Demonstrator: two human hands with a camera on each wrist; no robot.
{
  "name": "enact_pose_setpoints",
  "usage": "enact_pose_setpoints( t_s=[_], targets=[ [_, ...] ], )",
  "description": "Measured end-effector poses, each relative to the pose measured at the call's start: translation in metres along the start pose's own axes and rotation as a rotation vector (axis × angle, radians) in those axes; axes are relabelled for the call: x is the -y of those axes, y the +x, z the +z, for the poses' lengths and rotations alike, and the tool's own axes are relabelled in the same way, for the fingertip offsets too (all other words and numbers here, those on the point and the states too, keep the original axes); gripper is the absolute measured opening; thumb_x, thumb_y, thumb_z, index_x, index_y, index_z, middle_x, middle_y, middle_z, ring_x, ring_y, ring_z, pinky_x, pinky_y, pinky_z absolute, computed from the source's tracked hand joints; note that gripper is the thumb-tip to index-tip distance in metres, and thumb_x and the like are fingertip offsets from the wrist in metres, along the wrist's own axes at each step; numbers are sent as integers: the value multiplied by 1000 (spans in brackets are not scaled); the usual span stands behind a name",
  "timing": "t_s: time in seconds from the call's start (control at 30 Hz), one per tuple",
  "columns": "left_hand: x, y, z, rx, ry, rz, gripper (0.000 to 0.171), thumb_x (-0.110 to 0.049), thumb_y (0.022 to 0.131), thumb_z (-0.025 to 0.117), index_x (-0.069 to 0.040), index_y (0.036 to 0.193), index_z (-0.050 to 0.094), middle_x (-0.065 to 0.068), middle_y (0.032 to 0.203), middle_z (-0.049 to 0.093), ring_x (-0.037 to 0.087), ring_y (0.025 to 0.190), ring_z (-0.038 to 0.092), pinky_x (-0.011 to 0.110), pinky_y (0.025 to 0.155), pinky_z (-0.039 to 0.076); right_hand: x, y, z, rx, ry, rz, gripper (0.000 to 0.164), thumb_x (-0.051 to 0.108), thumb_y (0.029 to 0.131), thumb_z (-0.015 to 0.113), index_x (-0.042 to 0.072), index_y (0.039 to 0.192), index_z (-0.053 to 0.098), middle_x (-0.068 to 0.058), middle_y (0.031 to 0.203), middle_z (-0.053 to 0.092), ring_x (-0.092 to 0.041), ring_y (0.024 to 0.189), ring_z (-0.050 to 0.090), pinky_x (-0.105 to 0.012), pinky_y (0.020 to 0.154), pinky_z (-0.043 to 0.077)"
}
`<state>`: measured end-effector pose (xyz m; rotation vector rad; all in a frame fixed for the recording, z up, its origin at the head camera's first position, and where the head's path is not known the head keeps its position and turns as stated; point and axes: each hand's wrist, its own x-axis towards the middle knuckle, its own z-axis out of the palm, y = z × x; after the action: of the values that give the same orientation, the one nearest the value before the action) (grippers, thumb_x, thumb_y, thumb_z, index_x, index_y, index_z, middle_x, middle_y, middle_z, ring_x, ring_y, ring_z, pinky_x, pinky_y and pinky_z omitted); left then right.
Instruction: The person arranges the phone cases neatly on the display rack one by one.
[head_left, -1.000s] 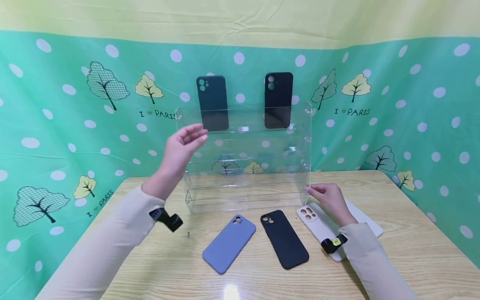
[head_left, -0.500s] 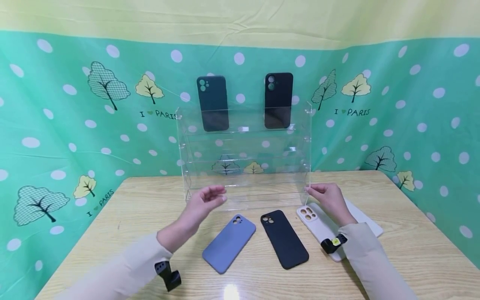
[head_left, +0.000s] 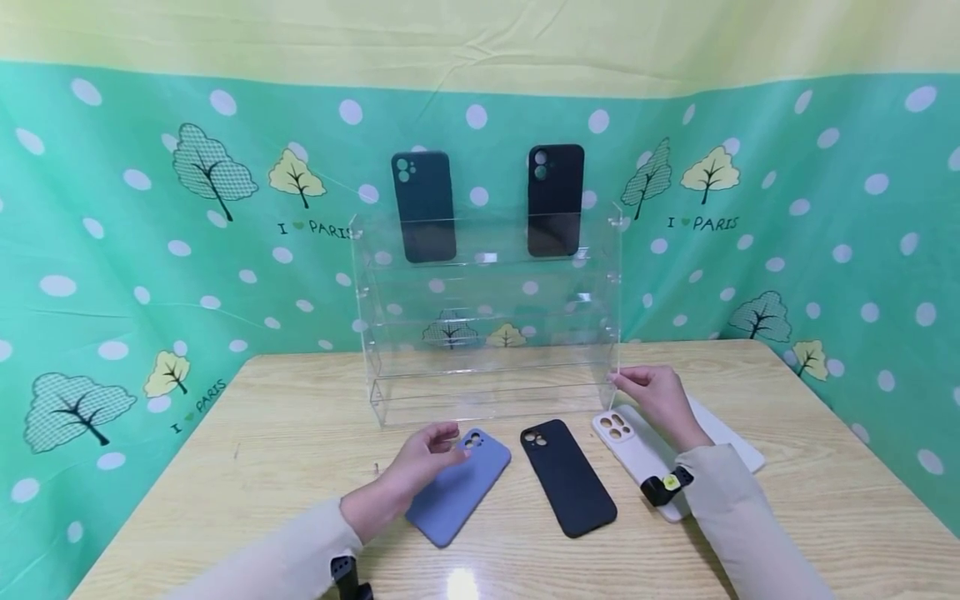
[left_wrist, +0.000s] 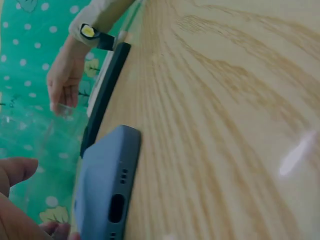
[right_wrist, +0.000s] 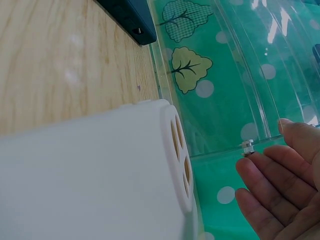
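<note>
My left hand (head_left: 422, 460) hovers over the upper left of a lavender-blue phone case (head_left: 468, 492) lying on the table, thumb apart from the fingers. In the left wrist view the fingertips are near the far side of that case (left_wrist: 107, 175). My right hand (head_left: 660, 398) pinches the lower right side panel of a clear acrylic display rack (head_left: 491, 408); in the right wrist view thumb and fingers lie on either side of the panel near a metal screw (right_wrist: 247, 147). A dark green phone case (head_left: 423, 196) and a black one (head_left: 555, 196) stand upright on its top tier.
A black phone case (head_left: 568, 479) lies right of the lavender one. Below my right forearm is a white phone case (head_left: 637, 454), with another white flat piece (head_left: 723, 433) beside it. A patterned green cloth (head_left: 247, 275) hangs behind the wooden table (head_left: 292, 417).
My left hand has come down from beside the rack's top tier to the lavender-blue phone case. My right hand stays on the rack's side panel.
</note>
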<state>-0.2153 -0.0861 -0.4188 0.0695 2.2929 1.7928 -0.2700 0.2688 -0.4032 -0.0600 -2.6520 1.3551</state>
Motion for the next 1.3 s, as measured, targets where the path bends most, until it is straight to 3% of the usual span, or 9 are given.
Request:
enact_pose_setpoints(
  t_s=[0.23, 0.43, 0.7, 0.93, 1.13, 1.3],
  targets=[
    [8, -1, 7, 2, 116, 33, 71, -12, 77, 75, 9, 135, 41, 25, 134, 47, 40, 122, 44, 48, 100, 41, -1, -2, 1, 5, 5, -3, 37, 31, 91, 63, 1, 112, 67, -16, 107, 69, -28, 101, 63, -29, 71, 54],
    [12, -1, 11, 3, 282, 128, 75, -19, 76, 79, 8, 135, 42, 24, 135, 48, 40, 121, 47, 47, 97, 45, -1, -1, 1, -5, -5, -22, 37, 30, 91, 63, 0, 112, 67, -16, 105, 69, -28, 100, 64, -30, 76, 54],
    [14, -1, 13, -8, 400, 160, 82, -27, 71, 82, 5, 136, 44, 22, 129, 51, 30, 106, 48, 42, 87, 50, 0, 0, 0, 4, -1, -13, 37, 31, 91, 63, 2, 112, 67, -15, 107, 69, -28, 102, 63, -31, 74, 53],
    [16, 2, 13, 14, 500, 213, 83, -32, 70, 83, 2, 136, 45, 20, 129, 52, 26, 102, 44, 37, 81, 48, -1, 0, -1, 3, -12, -18, 41, 35, 91, 62, 1, 113, 66, -16, 110, 67, -32, 107, 60, -42, 88, 51],
    [15, 5, 11, 39, 556, 237, 81, -33, 71, 83, 0, 135, 47, 15, 130, 53, 21, 99, 43, 32, 79, 44, 0, 1, -1, 1, -10, -17, 43, 37, 91, 63, 0, 113, 66, -17, 110, 67, -32, 107, 60, -44, 89, 51],
    [15, 8, 10, 77, 522, 212, 85, -32, 70, 83, 0, 138, 43, 18, 129, 49, 23, 102, 45, 35, 83, 45, -1, 1, 0, -5, -17, -21, 39, 33, 91, 63, 0, 112, 67, -16, 107, 68, -30, 104, 62, -38, 84, 53]
  ],
)
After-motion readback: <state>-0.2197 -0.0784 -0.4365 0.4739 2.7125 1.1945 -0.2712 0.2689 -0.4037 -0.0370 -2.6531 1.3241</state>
